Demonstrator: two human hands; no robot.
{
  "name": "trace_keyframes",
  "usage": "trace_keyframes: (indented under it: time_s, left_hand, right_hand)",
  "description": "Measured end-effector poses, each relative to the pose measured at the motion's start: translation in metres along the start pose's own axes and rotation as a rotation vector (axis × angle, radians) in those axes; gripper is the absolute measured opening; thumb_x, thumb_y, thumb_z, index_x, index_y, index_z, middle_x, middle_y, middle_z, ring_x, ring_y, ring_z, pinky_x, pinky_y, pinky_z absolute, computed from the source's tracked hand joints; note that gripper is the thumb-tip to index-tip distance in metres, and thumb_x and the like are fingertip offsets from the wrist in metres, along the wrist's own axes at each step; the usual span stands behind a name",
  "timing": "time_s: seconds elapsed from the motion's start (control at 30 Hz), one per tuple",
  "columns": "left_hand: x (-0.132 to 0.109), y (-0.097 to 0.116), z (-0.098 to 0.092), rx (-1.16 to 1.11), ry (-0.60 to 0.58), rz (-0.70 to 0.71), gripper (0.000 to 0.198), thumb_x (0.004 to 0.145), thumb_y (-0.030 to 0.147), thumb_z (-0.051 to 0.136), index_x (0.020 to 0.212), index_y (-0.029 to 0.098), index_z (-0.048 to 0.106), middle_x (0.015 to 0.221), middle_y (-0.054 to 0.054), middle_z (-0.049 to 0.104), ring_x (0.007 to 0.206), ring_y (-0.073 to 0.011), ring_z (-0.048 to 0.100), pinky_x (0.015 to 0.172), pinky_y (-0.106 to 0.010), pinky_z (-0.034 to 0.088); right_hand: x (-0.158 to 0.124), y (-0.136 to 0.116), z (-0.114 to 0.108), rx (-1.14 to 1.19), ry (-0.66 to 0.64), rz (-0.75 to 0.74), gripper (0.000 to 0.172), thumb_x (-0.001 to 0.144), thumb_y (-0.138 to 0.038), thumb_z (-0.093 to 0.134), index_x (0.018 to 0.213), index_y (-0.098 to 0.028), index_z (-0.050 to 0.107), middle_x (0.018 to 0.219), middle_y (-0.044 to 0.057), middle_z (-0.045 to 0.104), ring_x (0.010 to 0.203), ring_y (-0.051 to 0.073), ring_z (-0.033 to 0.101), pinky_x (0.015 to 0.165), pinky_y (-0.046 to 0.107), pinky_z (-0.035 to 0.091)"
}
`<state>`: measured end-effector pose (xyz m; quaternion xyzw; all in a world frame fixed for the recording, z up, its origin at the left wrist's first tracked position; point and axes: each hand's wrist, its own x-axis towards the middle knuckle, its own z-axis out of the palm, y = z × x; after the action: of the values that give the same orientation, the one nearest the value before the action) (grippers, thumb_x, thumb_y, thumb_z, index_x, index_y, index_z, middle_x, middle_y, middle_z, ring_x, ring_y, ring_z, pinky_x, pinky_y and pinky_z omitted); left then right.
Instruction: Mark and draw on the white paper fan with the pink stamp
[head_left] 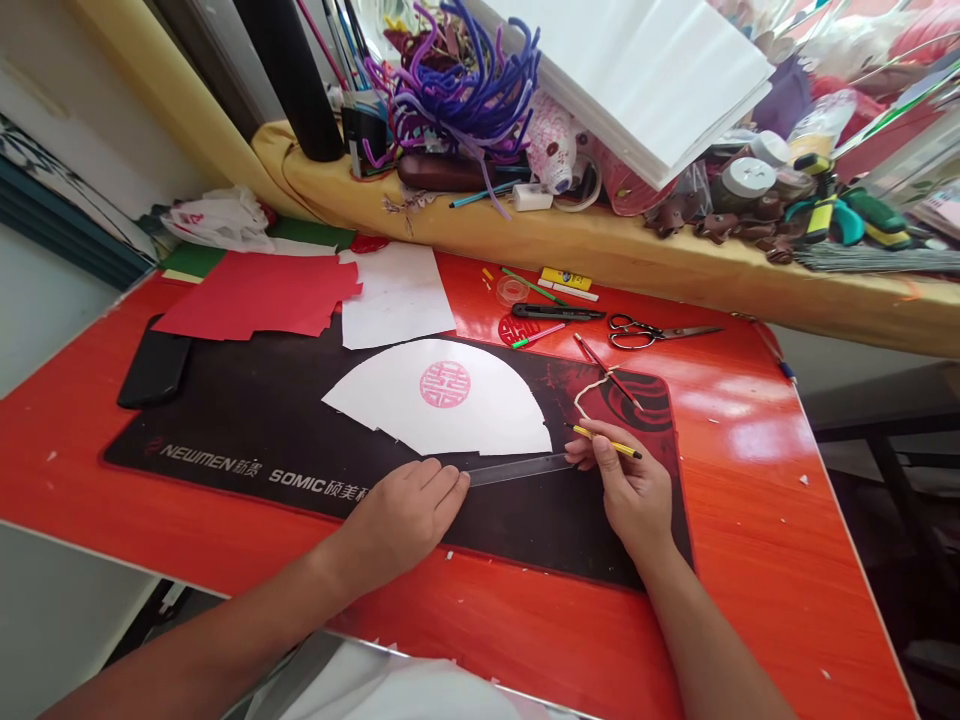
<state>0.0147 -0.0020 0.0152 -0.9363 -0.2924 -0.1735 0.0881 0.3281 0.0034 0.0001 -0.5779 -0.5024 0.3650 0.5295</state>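
Note:
A white fan-shaped paper (442, 400) with a pink round stamp (445, 384) lies on the black desk mat (247, 420). Just below it lies a clear ruler (517, 468). My left hand (409, 515) rests flat on the ruler's left end with fingers stretched out. My right hand (634, 485) touches the ruler's right end and pinches a yellow pencil (607, 442), its tip pointing right. A piece of white string (589, 395) curls just above that hand.
Red paper (259, 295), a white sheet (394, 295), a black phone (154, 368), scissors (652, 332), a black utility knife (559, 313), a red pencil (607, 372) and a tape roll (512, 290) lie on the red table (750, 480). A cluttered yellow shelf (600, 250) stands behind.

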Motion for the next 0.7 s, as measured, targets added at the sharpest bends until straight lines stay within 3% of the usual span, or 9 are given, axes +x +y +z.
trace_keyframes:
  time_s: [0.17, 0.33, 0.7]
  left_hand:
    - [0.007, 0.001, -0.003, -0.035, 0.108, -0.065, 0.032, 0.102, 0.002, 0.064, 0.132, 0.014, 0.068, 0.093, -0.005, 0.075, 0.083, -0.0222, 0.070, 0.072, -0.038, 0.057]
    - [0.029, -0.002, 0.002, 0.048, 0.149, -0.054, 0.027, 0.101, 0.000, 0.065, 0.125, 0.011, 0.070, 0.086, -0.003, 0.073, 0.075, -0.0211, 0.064, 0.066, -0.039, 0.052]
    - [0.029, -0.004, 0.029, -0.044, 0.068, -0.093, 0.036, 0.106, 0.003, 0.054, 0.137, 0.016, 0.067, 0.101, -0.009, 0.077, 0.085, -0.0232, 0.069, 0.072, -0.039, 0.057]
  right_hand:
    - [0.001, -0.004, -0.001, 0.023, 0.133, -0.008, 0.034, 0.109, -0.053, 0.070, 0.117, -0.022, 0.081, 0.083, 0.006, 0.085, 0.069, 0.022, 0.081, 0.064, 0.035, 0.068]
    - [0.004, -0.005, -0.003, 0.037, 0.223, -0.008, 0.038, 0.107, -0.057, 0.071, 0.112, -0.020, 0.081, 0.080, 0.006, 0.083, 0.066, 0.021, 0.079, 0.057, 0.031, 0.063]
    - [0.007, -0.002, -0.004, 0.053, 0.186, 0.023, 0.037, 0.108, -0.056, 0.071, 0.113, -0.020, 0.079, 0.080, 0.006, 0.084, 0.066, 0.022, 0.080, 0.058, 0.032, 0.063]
